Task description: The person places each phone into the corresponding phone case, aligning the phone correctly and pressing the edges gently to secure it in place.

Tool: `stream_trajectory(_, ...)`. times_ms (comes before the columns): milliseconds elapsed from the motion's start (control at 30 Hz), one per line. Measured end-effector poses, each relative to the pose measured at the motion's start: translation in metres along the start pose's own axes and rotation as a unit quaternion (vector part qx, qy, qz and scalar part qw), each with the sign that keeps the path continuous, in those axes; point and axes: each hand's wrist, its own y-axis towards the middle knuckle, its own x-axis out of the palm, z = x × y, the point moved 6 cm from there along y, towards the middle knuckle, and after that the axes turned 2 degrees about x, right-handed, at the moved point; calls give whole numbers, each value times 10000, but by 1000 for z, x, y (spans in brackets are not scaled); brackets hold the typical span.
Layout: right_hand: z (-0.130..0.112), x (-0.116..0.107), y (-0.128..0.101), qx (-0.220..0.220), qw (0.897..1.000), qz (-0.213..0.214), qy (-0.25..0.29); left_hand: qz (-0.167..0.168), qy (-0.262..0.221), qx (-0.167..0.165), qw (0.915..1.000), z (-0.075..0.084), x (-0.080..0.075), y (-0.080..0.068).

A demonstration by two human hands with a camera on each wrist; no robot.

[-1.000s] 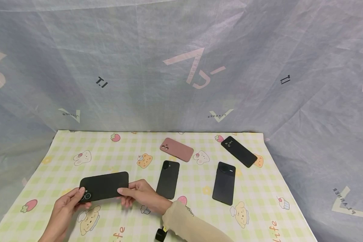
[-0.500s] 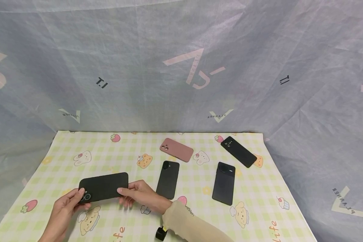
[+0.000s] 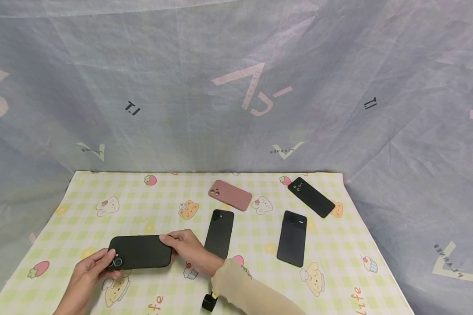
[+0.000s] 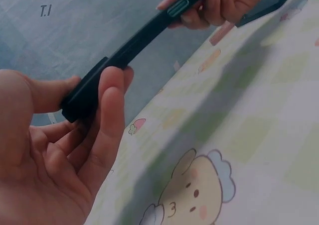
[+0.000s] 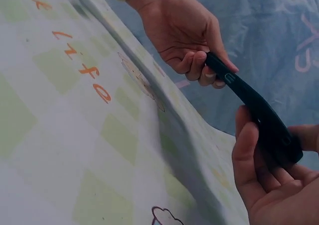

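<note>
Both hands hold a black phone case [image 3: 142,252] lengthways just above the tablecloth, its camera cutout at the left end. My left hand [image 3: 96,266] pinches the camera end between thumb and fingers. My right hand [image 3: 180,245], in a beige sleeve, grips the other end. The left wrist view shows the case [image 4: 130,45] edge-on and slightly bowed, with the left hand [image 4: 75,130] close up and the right hand [image 4: 214,6] at the far end. In the right wrist view the case [image 5: 259,113] spans from the right hand [image 5: 264,180] to the left hand [image 5: 187,36].
On the chequered cartoon tablecloth [image 3: 82,205] lie a pink case [image 3: 230,194], a black phone [image 3: 219,233] close to my right hand, and two more black phones [image 3: 292,238] [image 3: 311,197] to the right. Grey fabric hangs behind and around the table.
Both hands have lowered the black case toward the tablecloth and shifted it a little to the right. The other phones have not moved.
</note>
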Motion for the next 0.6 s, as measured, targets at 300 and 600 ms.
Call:
stream_trajectory(300, 0, 1, 0, -44, 9999, 21, 116, -161, 741, -453, 9961, 3, 1, 5)
stream_trajectory(600, -2, 5, -4, 102, 9999, -53, -81, -358, 1787, -882, 9793, 4, -1, 12)
